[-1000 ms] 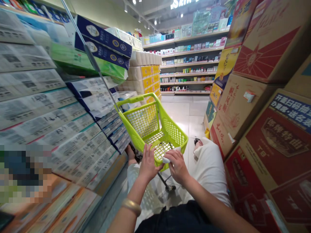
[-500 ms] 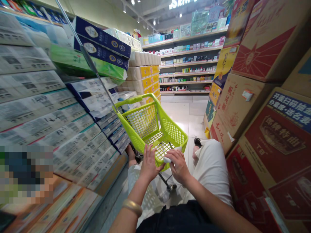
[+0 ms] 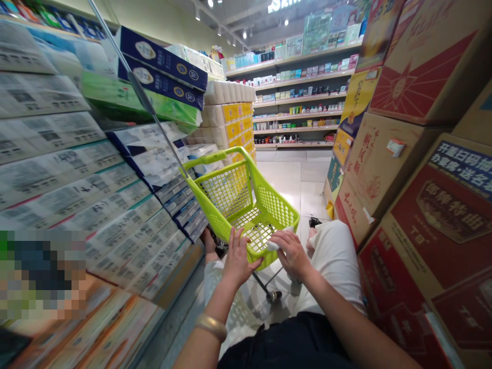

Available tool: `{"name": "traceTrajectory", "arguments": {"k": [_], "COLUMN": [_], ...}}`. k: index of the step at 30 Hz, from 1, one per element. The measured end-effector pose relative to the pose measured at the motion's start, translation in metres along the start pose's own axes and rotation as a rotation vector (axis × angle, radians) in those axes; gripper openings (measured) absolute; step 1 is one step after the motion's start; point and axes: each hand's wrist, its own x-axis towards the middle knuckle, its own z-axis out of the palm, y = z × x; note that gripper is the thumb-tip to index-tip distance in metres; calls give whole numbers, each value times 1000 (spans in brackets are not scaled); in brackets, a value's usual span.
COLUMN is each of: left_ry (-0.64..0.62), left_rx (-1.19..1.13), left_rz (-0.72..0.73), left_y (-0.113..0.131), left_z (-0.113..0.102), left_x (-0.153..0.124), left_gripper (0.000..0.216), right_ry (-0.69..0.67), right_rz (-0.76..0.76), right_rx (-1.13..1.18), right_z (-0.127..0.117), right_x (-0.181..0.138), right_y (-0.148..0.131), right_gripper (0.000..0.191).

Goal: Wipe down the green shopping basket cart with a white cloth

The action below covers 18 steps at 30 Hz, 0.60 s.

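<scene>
A lime-green shopping cart basket (image 3: 274, 202) with lattice walls stands between my knees, its near rim toward me. At that near rim my left hand (image 3: 238, 262) grips the edge, thumb outside and fingers over the inner side. My right hand (image 3: 295, 255) is closed on a white cloth or tissue (image 3: 273, 245), pressed to the rim near the right corner. The cloth is partly hidden under my fingers. Inside, the basket floor (image 3: 251, 225) shows nothing lying on it. A dark wheel (image 3: 273, 296) shows below the basket.
Packs of paper goods (image 3: 61, 159) are stacked close on the left, with a metal pole (image 3: 142, 97) slanting in front. Printed cartons (image 3: 434, 215) rise close on the right. Tiled floor (image 3: 288, 177) leads to stocked shelves (image 3: 303, 95) at the back.
My right hand has slid slightly right along the rim with the white cloth. My left hand keeps its grip on the basket.
</scene>
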Motion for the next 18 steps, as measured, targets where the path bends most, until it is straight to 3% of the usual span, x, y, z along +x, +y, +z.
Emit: {"name": "traceTrajectory", "arguments": {"k": [4,7,12,15,18], "left_ry": [-10,7,3,14,18], "left_rx": [-14,-18,-13,-16,-28], "left_rz": [-16,-12,17,2,-10], "left_y": [3,3,-2,-2,1], "left_z": [-1,0,2,2,1], "left_x": [1,0,-3,-3,-2], "left_gripper": [45,44,46,44,46], "right_ry": [159,221,-40,-50,63], "right_rz": [131,200,2,-17,82], "right_rx": [-24,9,78,44,-11], "right_z": [-2,12,24,14,2], "right_x": [4,5,3,5,10], "right_y": [16,-3,-43,-26,2], "right_gripper": [32,31,35,35,34]}}
